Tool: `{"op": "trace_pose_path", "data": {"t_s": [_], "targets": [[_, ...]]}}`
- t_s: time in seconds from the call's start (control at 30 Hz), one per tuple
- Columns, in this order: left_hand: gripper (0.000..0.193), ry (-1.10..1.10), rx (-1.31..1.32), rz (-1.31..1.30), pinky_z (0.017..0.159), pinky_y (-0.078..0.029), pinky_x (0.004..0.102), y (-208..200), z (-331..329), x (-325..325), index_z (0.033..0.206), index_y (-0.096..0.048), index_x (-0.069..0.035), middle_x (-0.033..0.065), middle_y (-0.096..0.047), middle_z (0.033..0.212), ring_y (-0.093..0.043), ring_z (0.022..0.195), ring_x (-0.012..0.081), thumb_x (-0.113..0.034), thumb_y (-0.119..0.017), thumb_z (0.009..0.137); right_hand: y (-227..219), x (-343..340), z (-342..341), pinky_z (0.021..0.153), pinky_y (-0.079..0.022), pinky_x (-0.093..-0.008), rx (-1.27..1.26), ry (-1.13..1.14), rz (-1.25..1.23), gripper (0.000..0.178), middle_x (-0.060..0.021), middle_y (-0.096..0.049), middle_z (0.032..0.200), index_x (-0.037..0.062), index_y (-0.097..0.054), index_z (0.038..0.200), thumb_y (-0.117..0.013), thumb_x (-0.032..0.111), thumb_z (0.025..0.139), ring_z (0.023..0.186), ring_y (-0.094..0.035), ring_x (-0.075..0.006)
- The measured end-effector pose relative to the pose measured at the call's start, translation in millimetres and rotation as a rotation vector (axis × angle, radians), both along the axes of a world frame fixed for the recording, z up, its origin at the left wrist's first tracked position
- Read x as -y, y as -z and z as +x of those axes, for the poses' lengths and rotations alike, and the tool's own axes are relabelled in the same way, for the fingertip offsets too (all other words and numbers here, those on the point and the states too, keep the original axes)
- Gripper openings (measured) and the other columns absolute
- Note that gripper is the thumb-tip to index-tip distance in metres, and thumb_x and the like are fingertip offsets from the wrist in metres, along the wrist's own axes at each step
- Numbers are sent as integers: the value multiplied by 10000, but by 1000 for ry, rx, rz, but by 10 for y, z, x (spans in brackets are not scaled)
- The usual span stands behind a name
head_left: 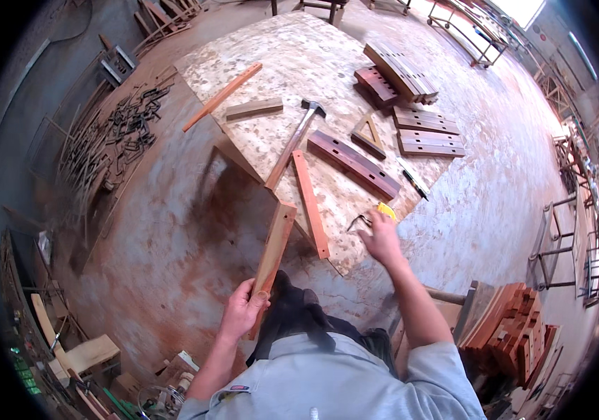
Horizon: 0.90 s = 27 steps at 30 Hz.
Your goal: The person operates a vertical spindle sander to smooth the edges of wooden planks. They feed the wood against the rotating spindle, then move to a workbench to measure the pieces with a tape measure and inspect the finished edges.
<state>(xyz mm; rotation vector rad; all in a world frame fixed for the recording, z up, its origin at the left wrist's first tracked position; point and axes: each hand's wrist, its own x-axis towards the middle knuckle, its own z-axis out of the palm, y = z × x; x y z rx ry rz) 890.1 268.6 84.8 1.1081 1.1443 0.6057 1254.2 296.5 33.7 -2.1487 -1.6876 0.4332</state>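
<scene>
Indoors: blotchy tabletop (pixel 278 42), patchy floor (pixel 152 203); left hand (pixel 242 309) clamped on wooden bar (pixel 275 245), right hand (pixel 382 239) grip unclear.

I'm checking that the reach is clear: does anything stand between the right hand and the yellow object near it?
Nothing visible does. The right hand overlaps the yellow object in this view; whether it grips it, I cannot tell. The dark slotted board lies beyond, out of the way.
</scene>
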Motion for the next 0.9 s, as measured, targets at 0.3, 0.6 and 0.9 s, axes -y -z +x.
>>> {"op": "trace_pose_path", "data": {"t_s": [0.3, 0.6, 0.9], "targets": [[384, -16, 53, -55, 687, -507, 262, 92, 100, -256, 1161, -519, 4, 63, -612, 898, -602, 747, 115, -281, -588, 913, 418, -24, 456, 920, -433, -439, 128, 111, -231, 604, -263, -386, 1276, 113, -459, 1262, -692, 166, 707, 1138, -446, -411], [347, -204, 69, -219, 704, -522, 279, 19, 856, -214, 1173, -509, 5, 95, -625, 913, -620, 768, 138, -218, -575, 916, 465, -232, 757, 832, -450, -444, 204, -157, -187, 586, -216, -462, 1180, 139, -491, 1240, -675, 185, 685, 1015, -492, -361], [312, -310, 63, -215, 707, -525, 299, -93, 1684, -110, 1170, -506, -15, 105, -620, 985, -625, 795, 160, -204, -546, 924, -295, -80, 1254, 844, -519, -460, -2259, 133, -665, 476, -217, -527, 1216, 85, -439, 1259, -618, 292, 870, 1020, -586, -395]]}}
